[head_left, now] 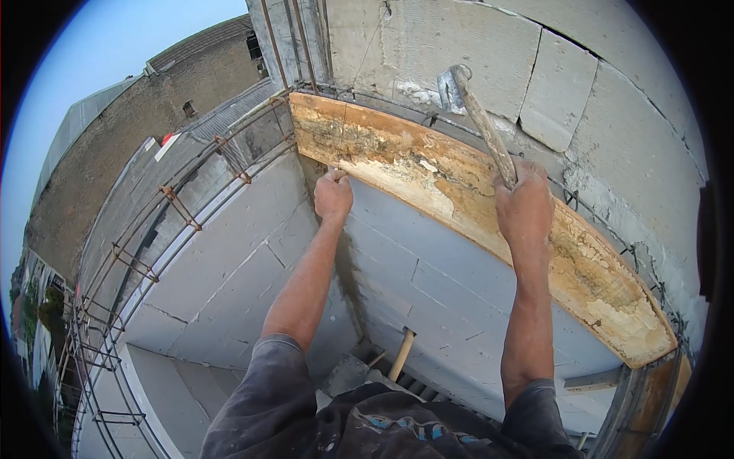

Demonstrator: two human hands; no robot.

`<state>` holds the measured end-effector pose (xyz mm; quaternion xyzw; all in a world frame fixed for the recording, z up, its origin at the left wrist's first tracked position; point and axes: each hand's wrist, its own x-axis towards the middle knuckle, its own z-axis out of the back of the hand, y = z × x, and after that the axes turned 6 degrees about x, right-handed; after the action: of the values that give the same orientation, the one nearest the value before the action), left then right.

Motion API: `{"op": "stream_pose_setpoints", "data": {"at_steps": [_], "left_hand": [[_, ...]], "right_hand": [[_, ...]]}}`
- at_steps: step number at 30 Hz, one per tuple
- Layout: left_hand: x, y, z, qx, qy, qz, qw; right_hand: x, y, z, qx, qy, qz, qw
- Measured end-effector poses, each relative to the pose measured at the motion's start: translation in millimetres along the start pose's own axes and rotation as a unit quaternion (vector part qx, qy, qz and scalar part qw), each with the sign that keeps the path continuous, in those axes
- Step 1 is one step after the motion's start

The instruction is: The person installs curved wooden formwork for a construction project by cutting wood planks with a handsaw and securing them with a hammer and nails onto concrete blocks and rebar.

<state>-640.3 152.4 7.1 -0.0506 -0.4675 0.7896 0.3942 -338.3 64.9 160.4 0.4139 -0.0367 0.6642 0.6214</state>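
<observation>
My right hand [525,206] is wrapped round the wooden handle of a hammer [488,128], whose metal head points up and away from me. The hammer is raised in front of a long, stained formwork board [428,180] that stands on edge against the block wall. At the board's lower edge, near its left end, my left hand [333,196] is closed with the fingertips pressed together. What those fingers pinch, if anything, is too small to make out.
Rebar cages [168,195] run along the wall top at left and behind the board. A light block wall [459,264] drops away below. A wooden pole [402,354] juts from it. Upright rebar [274,42] stands at the corner column. Beyond is a brick building [115,161].
</observation>
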Motion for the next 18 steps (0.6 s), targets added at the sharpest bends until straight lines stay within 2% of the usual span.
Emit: {"op": "stream_pose_setpoints", "data": {"at_steps": [5, 11, 14, 18], "left_hand": [[-3, -3, 2, 0.042, 0.007, -0.030, 0.999], [-3, -21, 17, 0.208, 0.012, -0.099, 0.973], [5, -17, 19, 0.238, -0.002, -0.163, 0.957], [35, -12, 32, 0.265, 0.075, -0.256, 0.927]], "right_hand": [[0, -7, -5, 0.016, -0.027, 0.000, 0.999], [-6, -7, -7, 0.023, -0.042, 0.009, 0.999], [-6, -11, -10, 0.035, -0.043, 0.013, 0.998], [-7, -11, -5, 0.048, -0.023, 0.013, 0.998]]}}
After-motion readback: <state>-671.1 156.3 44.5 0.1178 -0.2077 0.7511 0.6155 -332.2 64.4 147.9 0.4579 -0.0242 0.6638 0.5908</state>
